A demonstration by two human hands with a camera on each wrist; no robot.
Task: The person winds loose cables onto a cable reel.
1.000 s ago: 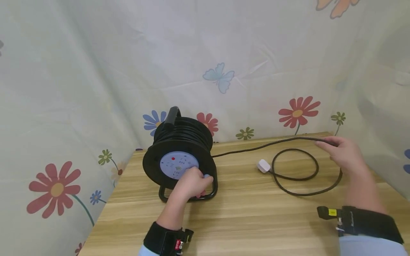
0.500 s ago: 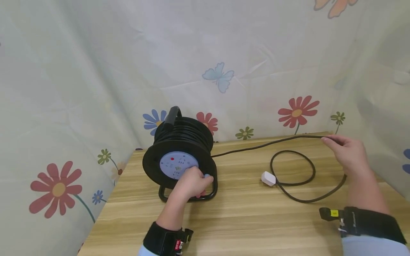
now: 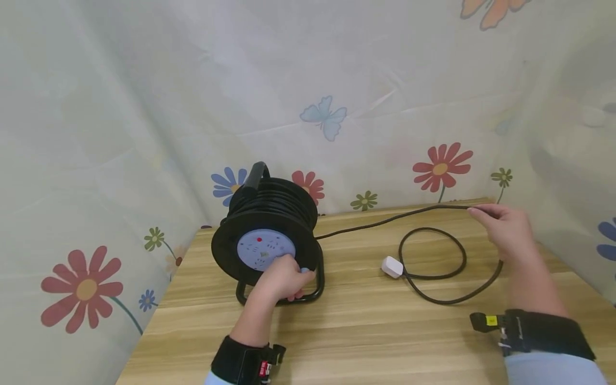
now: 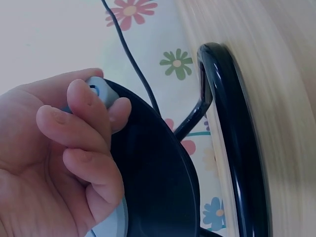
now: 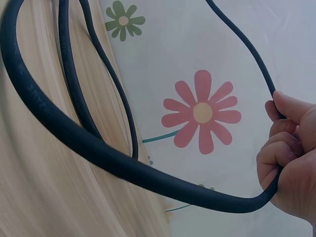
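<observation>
Cable reel: stood upright on its black tube stand at the left rear of the counter, socket face toward the person; carry handle at top.
Left hand: its grip was closed round the pale blue winding knob at the lower edge of the reel's face; the knob was mostly hidden under the fingers in the head view.
Right hand: fingers curled round the black cable, holding it near the counter's far right corner; the thumb was out of sight.
Cable: ran from the reel to the right hand, then lay in a loose loop on the counter.
White plug: lay on the counter at the loop's left; pins could not be made out.
Backdrop: flower-print cloth.
</observation>
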